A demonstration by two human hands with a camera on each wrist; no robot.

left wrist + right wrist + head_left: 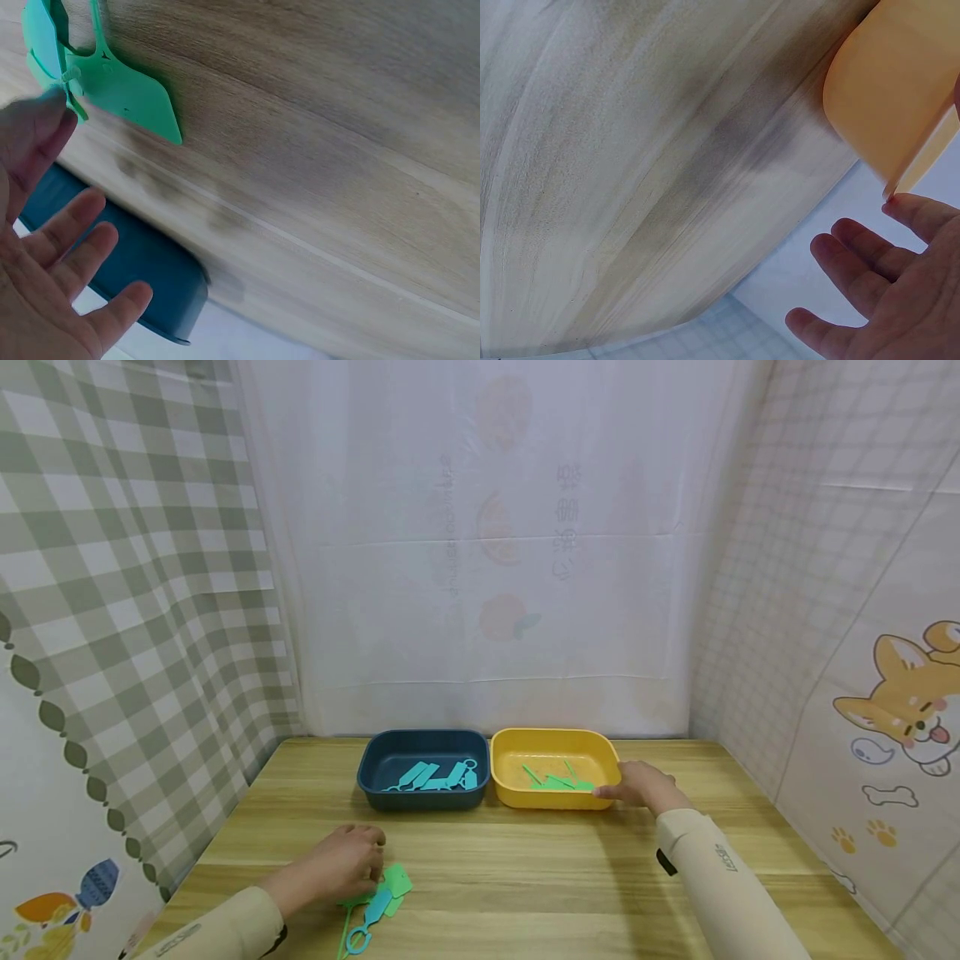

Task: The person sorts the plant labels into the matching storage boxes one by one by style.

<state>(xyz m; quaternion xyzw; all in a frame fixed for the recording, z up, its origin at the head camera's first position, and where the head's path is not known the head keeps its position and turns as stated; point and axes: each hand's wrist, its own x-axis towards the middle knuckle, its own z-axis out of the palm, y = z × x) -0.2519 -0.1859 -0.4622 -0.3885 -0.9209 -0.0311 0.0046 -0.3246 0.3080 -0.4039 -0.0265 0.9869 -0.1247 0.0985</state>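
My left hand [341, 864] is over a small pile of flat plastic tags on the table. Its thumb and index finger pinch the edge of a light-blue tag [378, 906] with a ring at one end, while the other fingers [94, 251] spread loosely. Green tags [124, 90] with thin tails lie under and beside it. Over at the yellow bin [517, 797], my right hand [643, 785] touches the right end of the rim. The index fingertip meets the rim's corner in the right wrist view, and the remaining fingers [851, 274] extend away, holding nothing.
A dark blue bin [423, 802] stands left of the yellow one, with several light-blue tags [453, 774] inside. Green tags [558, 782] lie in the yellow bin. Both are near the back of the wooden table [510, 877], before a white curtain [487, 610].
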